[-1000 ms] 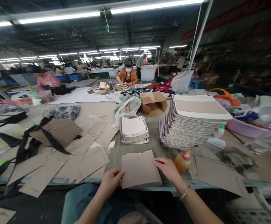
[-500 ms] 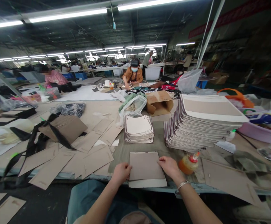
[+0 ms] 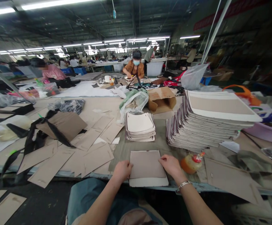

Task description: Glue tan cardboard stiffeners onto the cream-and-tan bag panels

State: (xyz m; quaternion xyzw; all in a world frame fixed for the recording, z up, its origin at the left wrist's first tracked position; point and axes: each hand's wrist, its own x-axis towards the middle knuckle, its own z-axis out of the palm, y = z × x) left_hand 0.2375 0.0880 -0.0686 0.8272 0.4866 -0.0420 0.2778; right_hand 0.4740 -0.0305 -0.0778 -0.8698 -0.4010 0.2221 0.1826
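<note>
A taupe sheet of board (image 3: 147, 165) lies flat on a slightly larger white panel (image 3: 149, 182) at the table's front edge. The white panel shows as a strip along the near side. At the sheet's left edge, the fingers of my left hand (image 3: 123, 170) are closed in a pinch. My right hand (image 3: 171, 165) pinches the opposite edge near its upper corner, thumb and forefinger together. Beyond the sheet sits a short stack of white panels (image 3: 140, 124) with dark edges. Close to my right hand stands a jar of amber liquid (image 3: 190, 163) with a red top.
A tall, leaning stack of panels (image 3: 204, 128) stands at the right. Loose taupe boards (image 3: 98, 157) spread across the left, beside a strapped bundle of boards (image 3: 62, 126). A brown paper bag (image 3: 161, 99) lies farther back. Across the table, a person in an orange-brown jacket (image 3: 139, 70) works.
The whole view has shifted slightly. Both hands stay at the same side edges of the sheet, which keeps its place on the white panel.
</note>
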